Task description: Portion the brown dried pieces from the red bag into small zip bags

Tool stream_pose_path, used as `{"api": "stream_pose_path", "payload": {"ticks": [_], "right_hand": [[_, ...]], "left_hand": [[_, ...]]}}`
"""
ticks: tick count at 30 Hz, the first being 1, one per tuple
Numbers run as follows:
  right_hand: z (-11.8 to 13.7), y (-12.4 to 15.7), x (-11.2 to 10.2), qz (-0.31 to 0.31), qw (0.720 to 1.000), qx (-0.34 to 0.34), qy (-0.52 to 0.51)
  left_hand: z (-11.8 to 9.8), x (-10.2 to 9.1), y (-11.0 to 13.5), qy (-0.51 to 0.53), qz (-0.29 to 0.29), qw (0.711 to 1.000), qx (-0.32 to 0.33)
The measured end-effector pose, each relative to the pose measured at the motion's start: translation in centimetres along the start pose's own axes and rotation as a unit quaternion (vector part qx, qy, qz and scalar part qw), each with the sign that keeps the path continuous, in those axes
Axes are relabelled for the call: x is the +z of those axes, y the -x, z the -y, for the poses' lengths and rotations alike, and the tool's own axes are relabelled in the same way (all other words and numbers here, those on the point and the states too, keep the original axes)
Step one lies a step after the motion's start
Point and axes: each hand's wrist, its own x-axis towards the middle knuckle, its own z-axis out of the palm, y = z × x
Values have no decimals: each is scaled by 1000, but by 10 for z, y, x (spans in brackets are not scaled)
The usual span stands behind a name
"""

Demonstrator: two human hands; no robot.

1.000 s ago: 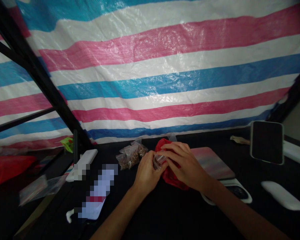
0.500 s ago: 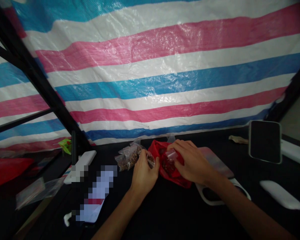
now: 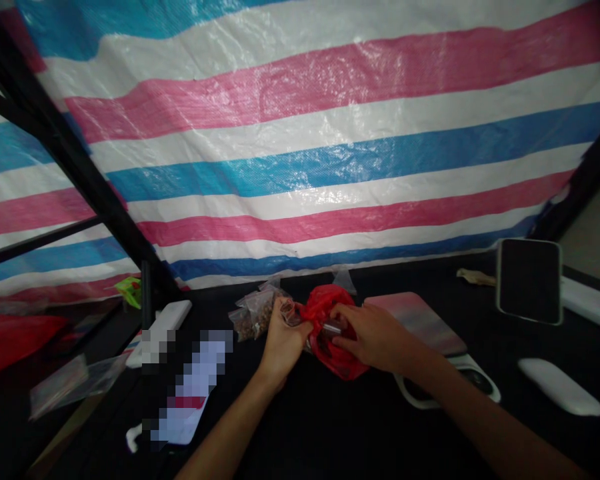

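Observation:
A red plastic bag (image 3: pixel 330 313) lies on the black table (image 3: pixel 340 427) in front of me. My left hand (image 3: pixel 281 339) is closed on the bag's left edge and on a small clear bag pressed against it. My right hand (image 3: pixel 373 335) reaches into the bag's mouth, fingers pinched on a small clear packet (image 3: pixel 333 327). A pile of small clear bags holding brown bits (image 3: pixel 256 313) sits just left of my left hand.
A striped pink, blue and white tarp (image 3: pixel 320 147) hangs behind the table. A pink pad (image 3: pixel 420 320) and a white-rimmed device (image 3: pixel 460 383) lie at the right, with a dark tablet (image 3: pixel 530 280) and a white oblong object (image 3: pixel 560 387) beyond. A white box (image 3: pixel 163 323) lies at the left.
My hands separated from a clear packet held between them. The left hand moved to the red bag's edge and the right hand dipped into the bag.

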Motion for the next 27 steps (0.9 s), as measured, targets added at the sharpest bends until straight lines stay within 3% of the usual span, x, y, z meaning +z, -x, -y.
{"api": "stream_pose_path", "payload": {"ticks": [5,15,17,19,23,27], "right_hand": [[-1,0,5,-19,999,-27,-8],[4,-1,12,-51,998,-39,-20],[4,-1,10,-49,998,-25,-32],[4,-1,6,-53,998,-9,-45],[7,-2,-3,-117,988,-4,-98],[14,-3,-8,-189,971,-37,-142]], "left_hand": [[0,-3,-1,60,3,996,-62],[-1,-7,-1,34,32,992,-116],[-1,-8,-3,-3,3,997,-71],[0,-10,-6,-79,-42,996,18],[0,-14,-9,-258,-99,942,188],[-2,-13,-5,-336,-97,906,238]]}}
